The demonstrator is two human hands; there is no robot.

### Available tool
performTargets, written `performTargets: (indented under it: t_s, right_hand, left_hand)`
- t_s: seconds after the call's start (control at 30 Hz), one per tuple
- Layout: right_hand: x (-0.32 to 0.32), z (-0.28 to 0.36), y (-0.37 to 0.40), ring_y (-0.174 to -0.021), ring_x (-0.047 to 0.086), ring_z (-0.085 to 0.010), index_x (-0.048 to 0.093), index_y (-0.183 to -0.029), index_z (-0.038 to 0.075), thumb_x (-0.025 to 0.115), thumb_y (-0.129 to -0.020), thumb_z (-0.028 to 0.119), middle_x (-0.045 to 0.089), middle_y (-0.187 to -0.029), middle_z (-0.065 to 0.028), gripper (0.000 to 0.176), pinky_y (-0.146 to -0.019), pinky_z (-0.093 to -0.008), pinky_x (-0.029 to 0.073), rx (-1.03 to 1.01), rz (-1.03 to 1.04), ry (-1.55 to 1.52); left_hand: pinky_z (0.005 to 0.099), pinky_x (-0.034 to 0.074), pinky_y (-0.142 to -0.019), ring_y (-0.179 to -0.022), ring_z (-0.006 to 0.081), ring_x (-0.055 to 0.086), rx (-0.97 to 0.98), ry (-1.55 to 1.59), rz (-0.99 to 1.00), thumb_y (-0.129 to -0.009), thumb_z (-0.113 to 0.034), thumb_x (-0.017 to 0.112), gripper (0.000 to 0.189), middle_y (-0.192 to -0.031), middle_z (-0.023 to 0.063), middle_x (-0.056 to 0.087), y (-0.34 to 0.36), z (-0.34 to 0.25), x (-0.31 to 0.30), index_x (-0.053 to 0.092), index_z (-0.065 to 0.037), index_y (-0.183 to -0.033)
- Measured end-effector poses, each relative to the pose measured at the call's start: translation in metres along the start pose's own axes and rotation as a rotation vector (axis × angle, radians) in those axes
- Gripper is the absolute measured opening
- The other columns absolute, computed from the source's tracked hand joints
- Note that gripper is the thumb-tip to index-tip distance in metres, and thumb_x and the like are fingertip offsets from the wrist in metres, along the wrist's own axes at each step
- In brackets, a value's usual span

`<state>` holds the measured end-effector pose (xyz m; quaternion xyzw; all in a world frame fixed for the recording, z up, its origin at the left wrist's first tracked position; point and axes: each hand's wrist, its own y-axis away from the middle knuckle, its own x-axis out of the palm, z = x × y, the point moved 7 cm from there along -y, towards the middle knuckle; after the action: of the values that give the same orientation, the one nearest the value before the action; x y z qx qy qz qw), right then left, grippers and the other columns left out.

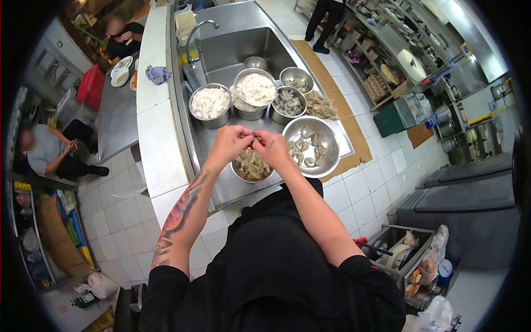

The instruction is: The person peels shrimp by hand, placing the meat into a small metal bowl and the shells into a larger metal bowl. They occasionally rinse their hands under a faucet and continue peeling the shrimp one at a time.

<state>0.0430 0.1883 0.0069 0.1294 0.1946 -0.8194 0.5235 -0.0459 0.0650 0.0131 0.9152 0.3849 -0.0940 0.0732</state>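
Above a bowl of shrimp shells, my left hand and my right hand meet with fingertips pinched together. Between them is a small greyish piece, probably a shrimp, mostly covered by the fingers. Just right of my right hand, a wide steel bowl holds several grey shrimp. Beyond my hands stand metal containers of pale, whitish food, one of them resting partly over another. Next to these, a steel bowl holds grey shrimp.
A sink with a curved faucet lies beyond the bowls. Loose shells sit at the counter's right side. A crumpled cloth rests on the tiled ledge. Two people sit at the left; another person stands at the top.
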Motion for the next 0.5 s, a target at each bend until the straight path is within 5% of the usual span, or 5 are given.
performTargets:
  t_s: [0.1, 0.2, 0.27, 0.5]
  right_hand:
    - [0.0, 0.002, -0.002, -0.071, 0.073, -0.026, 0.073, -0.107, 0.001, 0.068, -0.089, 0.012, 0.073, -0.083, -0.0185, 0.021, -0.067, -0.0358, 0.056, -0.005, 0.022, 0.166]
    - [0.003, -0.016, 0.0, -0.071, 0.074, -0.0233, 0.072, -0.107, -0.003, 0.065, -0.091, 0.01, 0.075, -0.082, -0.0164, 0.022, -0.066, -0.0339, 0.058, 0.039, -0.01, 0.0]
    - [0.009, -0.034, 0.003, -0.071, 0.074, -0.0216, 0.07, -0.106, -0.006, 0.062, -0.093, 0.008, 0.075, -0.084, -0.0137, 0.021, -0.065, -0.0317, 0.06, 0.262, 0.035, -0.427]
    - [0.012, -0.039, 0.008, -0.075, 0.074, -0.0182, 0.066, -0.11, -0.004, 0.055, -0.098, 0.006, 0.073, -0.093, -0.01, 0.019, -0.067, -0.0299, 0.062, 0.364, 0.202, -0.773]
  left_hand:
    - [0.0268, 0.058, -0.069, -0.074, 0.0117, 0.071, 0.004, -0.025, -0.002, -0.09, -0.008, 0.072, 0.02, -0.084, 0.0097, 0.075, 0.001, -0.003, 0.001, 0.073, 0.008, -0.102]
    - [0.0245, 0.058, -0.069, -0.076, 0.0103, 0.07, -0.021, 0.035, 0.047, -0.093, -0.008, 0.072, 0.021, -0.089, 0.0102, 0.075, 0.001, -0.001, 0.002, 0.072, 0.008, -0.106]
    - [0.0244, 0.058, -0.07, -0.077, 0.0098, 0.07, -0.024, 0.078, 0.07, -0.093, -0.008, 0.071, 0.021, -0.089, 0.0099, 0.075, 0.0, 0.004, 0.001, 0.072, 0.007, -0.107]
    - [0.0242, 0.055, -0.074, -0.081, 0.008, 0.067, 0.056, 0.157, 0.157, -0.092, -0.002, 0.068, 0.02, -0.093, 0.0061, 0.074, 0.0, -0.005, 0.004, 0.072, 0.005, -0.111]
